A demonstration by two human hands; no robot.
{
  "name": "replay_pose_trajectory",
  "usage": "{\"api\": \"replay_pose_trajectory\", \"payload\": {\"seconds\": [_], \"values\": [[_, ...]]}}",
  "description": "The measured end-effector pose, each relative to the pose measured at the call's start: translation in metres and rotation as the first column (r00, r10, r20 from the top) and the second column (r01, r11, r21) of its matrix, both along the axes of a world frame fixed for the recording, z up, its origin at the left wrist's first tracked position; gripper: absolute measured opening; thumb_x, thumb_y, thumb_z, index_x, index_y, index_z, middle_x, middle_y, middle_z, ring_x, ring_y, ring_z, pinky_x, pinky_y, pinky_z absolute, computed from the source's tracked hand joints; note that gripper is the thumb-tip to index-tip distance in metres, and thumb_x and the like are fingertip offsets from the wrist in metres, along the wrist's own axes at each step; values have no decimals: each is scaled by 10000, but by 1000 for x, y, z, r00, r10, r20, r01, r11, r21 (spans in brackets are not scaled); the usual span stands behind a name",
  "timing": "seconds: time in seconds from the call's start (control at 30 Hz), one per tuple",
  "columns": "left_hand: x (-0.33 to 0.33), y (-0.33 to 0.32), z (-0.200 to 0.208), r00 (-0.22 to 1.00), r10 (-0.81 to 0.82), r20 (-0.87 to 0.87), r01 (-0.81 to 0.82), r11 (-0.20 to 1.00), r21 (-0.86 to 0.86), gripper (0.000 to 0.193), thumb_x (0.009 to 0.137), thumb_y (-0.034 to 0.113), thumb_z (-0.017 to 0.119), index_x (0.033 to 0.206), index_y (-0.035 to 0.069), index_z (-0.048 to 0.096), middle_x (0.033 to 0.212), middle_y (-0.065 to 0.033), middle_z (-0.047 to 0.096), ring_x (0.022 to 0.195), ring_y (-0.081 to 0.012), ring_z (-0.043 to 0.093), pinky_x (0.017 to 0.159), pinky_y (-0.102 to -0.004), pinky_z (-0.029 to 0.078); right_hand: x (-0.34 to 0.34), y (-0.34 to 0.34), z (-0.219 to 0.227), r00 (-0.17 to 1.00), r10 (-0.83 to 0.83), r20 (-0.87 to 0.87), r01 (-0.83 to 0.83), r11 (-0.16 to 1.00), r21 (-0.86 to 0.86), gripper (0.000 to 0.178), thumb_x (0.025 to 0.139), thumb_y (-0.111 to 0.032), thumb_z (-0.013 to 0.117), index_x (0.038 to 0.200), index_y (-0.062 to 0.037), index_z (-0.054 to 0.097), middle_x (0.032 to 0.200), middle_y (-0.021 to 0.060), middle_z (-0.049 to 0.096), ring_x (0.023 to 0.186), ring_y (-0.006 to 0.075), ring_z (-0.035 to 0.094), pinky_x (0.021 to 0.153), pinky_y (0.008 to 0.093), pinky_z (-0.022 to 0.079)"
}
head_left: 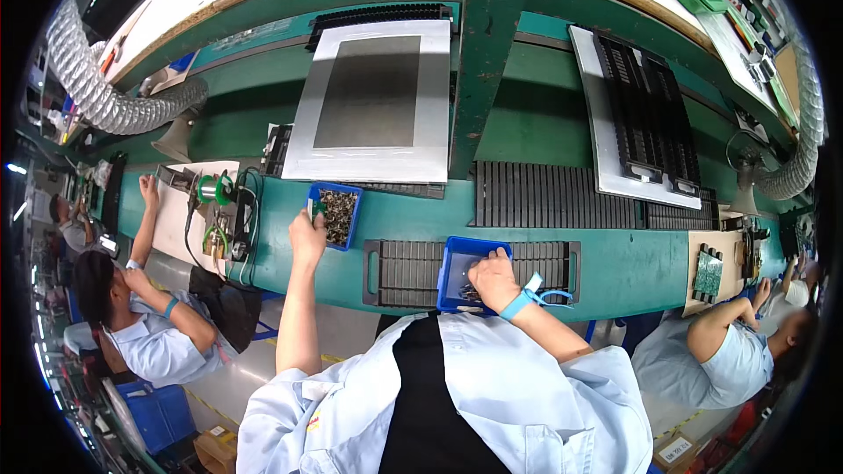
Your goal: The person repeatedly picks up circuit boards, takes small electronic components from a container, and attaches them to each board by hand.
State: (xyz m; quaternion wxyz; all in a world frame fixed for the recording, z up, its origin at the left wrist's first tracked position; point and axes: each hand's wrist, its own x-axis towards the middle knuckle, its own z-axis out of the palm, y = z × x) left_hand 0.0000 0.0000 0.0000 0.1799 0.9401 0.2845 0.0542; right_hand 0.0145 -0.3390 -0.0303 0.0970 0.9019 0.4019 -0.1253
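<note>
My left hand (pixel 307 235) reaches forward to the near left corner of a small blue bin (pixel 349 191) filled with dark small parts. Its fingers are curled, and a small green part (pixel 318 207) shows at the fingertips. My right hand (pixel 493 277) dips into a second blue bin (pixel 457 256) at the bench's near edge, fingers down among the parts and hidden by the back of the hand. A light blue strap (pixel 524 298) circles my right wrist. Both bins rest on the green workbench (pixel 615 259).
Black ribbed trays (pixel 562 196) lie along the bench, and a grey framed panel (pixel 373 96) leans behind them beside a green post (pixel 483 44). A person sits at my left near a wire spool (pixel 209 188), and another at my right by a circuit board (pixel 707 272). Flexible ducts (pixel 88 88) hang at both sides.
</note>
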Motion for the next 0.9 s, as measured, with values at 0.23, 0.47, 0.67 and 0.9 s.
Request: {"api": "replay_pose_trajectory", "payload": {"seconds": [0.23,0.47,0.67,0.9], "values": [[-7,-70,22,992,29,120,57,754,-654,117,805,73,512,841,-32,549,688,-91,600,554,-156,576,464,-260,443,6,-10,-14,991,6,130,-41,962,270,85,695,-100,513,733,-41,562,625,90,579,552,256,523,609,418,408],[-15,-132,26,981,-152,117,169,398,-902,108,831,63,503,881,-31,522,744,-77,598,584,-120,572,460,-194,434,7,-16,11,958,-138,-251,261,782,566,56,694,-14,527,732,-9,568,625,81,590,493,204,545,490,307,434],[-18,-158,25,973,-195,121,149,135,-980,121,842,68,510,898,-39,508,809,-100,591,634,-128,572,513,-189,452,9,-19,40,585,8,-811,733,422,533,55,746,-6,565,792,24,568,667,78,601,561,161,595,520,214,466],[-20,-169,30,980,-164,113,104,-60,-993,150,845,81,518,937,-36,497,813,-101,581,657,-139,582,546,-196,464,3,-13,57,444,196,-875,855,201,479,39,757,3,573,775,30,594,610,64,597,503,92,546,472,179,415]]}}
